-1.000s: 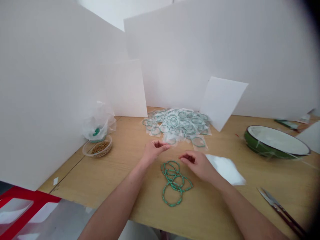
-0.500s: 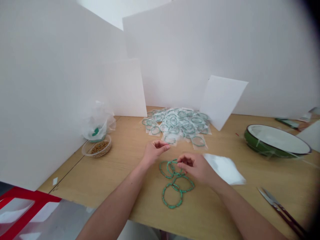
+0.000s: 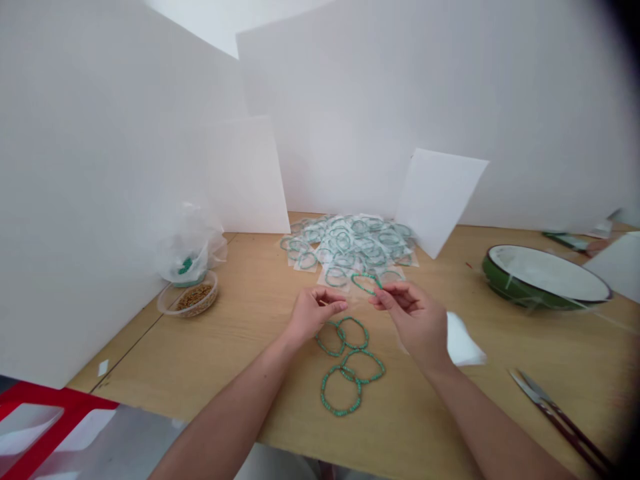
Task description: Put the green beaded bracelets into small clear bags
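Observation:
My right hand [image 3: 413, 317] pinches a green beaded bracelet [image 3: 356, 284] between thumb and fingers, raised above the table. To its left, my left hand [image 3: 317, 312] is closed in a pinch, thumb against fingertips; whatever it may hold is too faint to make out. Below both hands several green beaded bracelets [image 3: 341, 413] lie on the wood, some overlapping. A stack of white, clear-looking bags [image 3: 464, 340] sits partly hidden behind my right wrist. Beyond the hands spreads a heap of bagged bracelets [image 3: 350, 243].
At left stand a clear bowl of gold-brown beads [image 3: 196, 299] and a plastic bag [image 3: 186, 250] with green beads. On the right are a green enamel basin [image 3: 530, 290] and scissors [image 3: 555, 417]. White panels [image 3: 445, 200] border the table's back.
My right hand has lifted one bracelet from the group on the table, raising it up and slightly right. My left hand has shifted slightly right and down, still pinched.

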The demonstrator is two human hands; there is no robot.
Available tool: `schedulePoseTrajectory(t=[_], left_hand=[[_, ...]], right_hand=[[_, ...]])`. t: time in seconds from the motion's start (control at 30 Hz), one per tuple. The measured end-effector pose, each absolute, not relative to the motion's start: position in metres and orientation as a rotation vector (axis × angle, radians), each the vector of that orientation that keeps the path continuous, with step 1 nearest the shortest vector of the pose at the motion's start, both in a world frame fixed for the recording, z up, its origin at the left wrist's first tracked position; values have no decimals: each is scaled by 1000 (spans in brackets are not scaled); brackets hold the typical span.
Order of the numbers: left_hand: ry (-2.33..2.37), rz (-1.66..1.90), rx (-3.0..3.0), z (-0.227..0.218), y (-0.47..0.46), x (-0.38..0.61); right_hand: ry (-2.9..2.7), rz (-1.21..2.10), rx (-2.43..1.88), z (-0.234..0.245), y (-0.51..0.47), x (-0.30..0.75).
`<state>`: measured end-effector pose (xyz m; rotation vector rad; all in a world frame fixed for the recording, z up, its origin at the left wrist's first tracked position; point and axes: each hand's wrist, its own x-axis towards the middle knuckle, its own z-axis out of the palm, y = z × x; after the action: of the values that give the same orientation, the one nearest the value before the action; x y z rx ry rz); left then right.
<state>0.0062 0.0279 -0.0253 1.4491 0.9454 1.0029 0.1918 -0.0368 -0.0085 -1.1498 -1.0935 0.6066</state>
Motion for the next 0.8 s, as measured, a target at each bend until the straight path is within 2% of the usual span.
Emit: schedulePoseTrajectory(t=[0.13,0.37,0.6,0.8], left_hand=[[968,1023,1495,-24,28,4],[983,1027,1528,-20,27,3],[815,850,1375,-27,23,8],[808,859,1283,-21,22,8]], right_hand=[[-1202,553,-1243,-12,-36,195],[-1504,114,-1343,-9,-37,202],[-1647,27,-1283,-11,-37,201],[-1766,24,-1372,-13,-33,204]])
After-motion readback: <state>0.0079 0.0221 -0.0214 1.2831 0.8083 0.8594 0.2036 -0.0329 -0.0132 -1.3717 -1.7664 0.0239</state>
